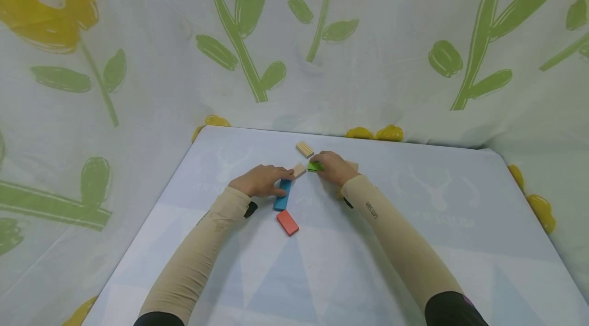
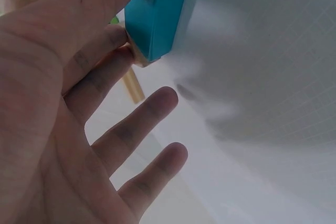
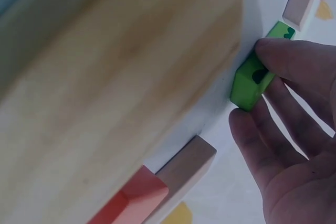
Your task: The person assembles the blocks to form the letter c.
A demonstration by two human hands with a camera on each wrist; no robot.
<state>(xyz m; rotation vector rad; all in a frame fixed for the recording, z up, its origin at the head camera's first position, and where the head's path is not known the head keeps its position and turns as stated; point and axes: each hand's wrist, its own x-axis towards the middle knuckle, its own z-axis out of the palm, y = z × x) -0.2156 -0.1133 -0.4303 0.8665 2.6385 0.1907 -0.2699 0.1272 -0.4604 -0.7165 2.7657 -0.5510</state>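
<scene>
My left hand (image 1: 262,181) is at a blue block (image 1: 282,195); its thumb rests on the block. Its index and middle fingers touch a pale wooden block (image 1: 299,170) at the blue block's far end. In the left wrist view, the ring and little fingers stretch out free beside the blue block (image 2: 157,14). My right hand (image 1: 336,167) pinches a green block (image 1: 315,166). The right wrist view shows the thumb and fingers on either side of this green block (image 3: 249,85), whose end is close to the pale block (image 3: 302,1).
A ribbed yellowish block (image 1: 304,149) lies behind the green one. Nearer the front is a red block (image 1: 287,223). Another pale block (image 1: 353,165) and a yellow piece (image 1: 339,193) are partly hidden by the right arm. Blurred wood grain (image 3: 131,77) fills much of the right wrist view.
</scene>
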